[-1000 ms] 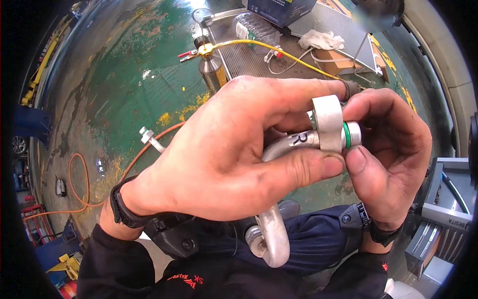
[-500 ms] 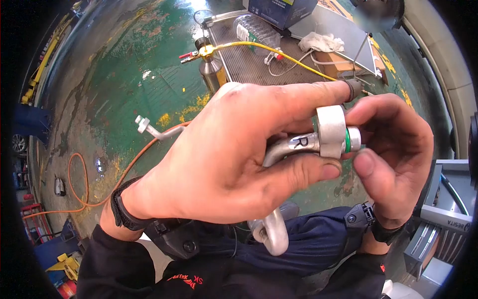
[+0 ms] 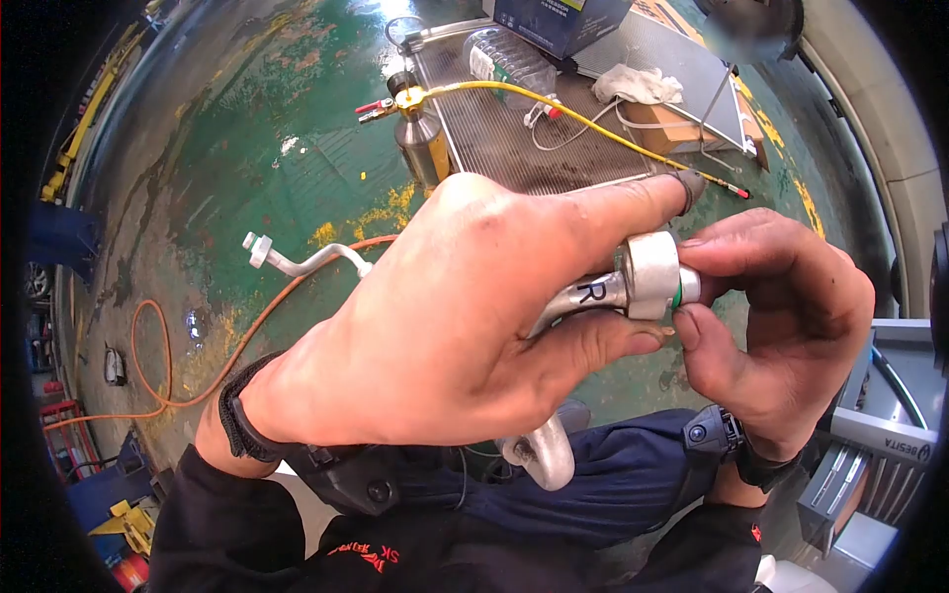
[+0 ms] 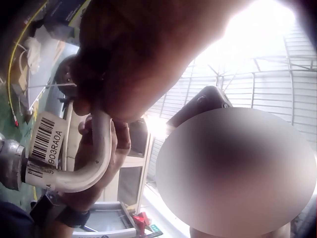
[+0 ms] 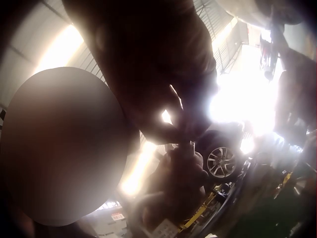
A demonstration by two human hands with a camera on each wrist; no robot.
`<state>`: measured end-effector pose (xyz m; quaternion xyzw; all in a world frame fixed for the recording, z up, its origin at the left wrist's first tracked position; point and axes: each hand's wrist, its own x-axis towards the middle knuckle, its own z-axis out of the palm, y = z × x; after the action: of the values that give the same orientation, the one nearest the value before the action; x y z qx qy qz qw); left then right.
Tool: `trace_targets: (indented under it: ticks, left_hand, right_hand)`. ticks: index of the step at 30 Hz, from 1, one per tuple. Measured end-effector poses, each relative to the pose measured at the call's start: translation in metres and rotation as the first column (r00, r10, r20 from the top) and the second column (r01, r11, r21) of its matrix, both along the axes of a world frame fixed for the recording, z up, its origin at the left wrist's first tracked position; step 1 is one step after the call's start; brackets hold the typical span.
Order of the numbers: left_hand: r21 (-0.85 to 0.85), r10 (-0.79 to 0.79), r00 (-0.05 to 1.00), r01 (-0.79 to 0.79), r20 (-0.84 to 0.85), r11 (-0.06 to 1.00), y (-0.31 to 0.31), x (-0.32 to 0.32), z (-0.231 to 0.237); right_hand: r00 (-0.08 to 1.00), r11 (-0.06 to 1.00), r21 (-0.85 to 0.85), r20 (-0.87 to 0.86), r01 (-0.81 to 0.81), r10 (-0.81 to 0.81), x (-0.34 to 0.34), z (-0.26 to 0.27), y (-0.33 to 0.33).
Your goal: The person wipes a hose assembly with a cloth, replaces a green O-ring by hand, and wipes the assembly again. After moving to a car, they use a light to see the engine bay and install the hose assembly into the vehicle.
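Note:
My left hand grips a bent aluminium pipe marked with a black "R", thumb below and forefinger stretched out above. A flange block sits near the pipe's end, with a green O-ring just beyond it. From the right, the thumb and forefinger of my right hand pinch that end at the O-ring. Below the left hand hangs a pipe bend. Another thin metal pipe end shows behind the left hand. In the left wrist view a barcode label hangs at the pipe.
On the green floor ahead lie a finned radiator panel, a plastic bottle and a metal canister with a yellow hose. An orange hose winds at left. A grey tool drawer stands at right.
The right thumb and forefinger drew slightly off the pipe end, then closed in on it again. Both hands and the flange block have dropped a little; more of the thin pipe shows at left.

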<state>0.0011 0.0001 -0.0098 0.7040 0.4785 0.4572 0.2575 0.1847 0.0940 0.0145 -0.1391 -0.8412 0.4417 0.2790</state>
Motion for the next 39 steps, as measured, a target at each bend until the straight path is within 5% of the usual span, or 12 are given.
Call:
trace_targets:
  ticks: [23, 39]
  left_hand:
    - [-0.066, 0.107, 0.983, -0.118, -0.146, 0.991, -0.015, 0.013, 0.015]
    - [0.386, 0.362, 0.779, -0.168, -0.512, 0.907, -0.015, 0.025, 0.003]
  right_hand:
    - [0.981, 0.982, -0.035, -0.054, 0.187, -0.188, -0.003, 0.000, -0.019]
    - [0.957, 0.925, -0.255, -0.003, 0.281, -0.292, -0.007, 0.004, -0.025]
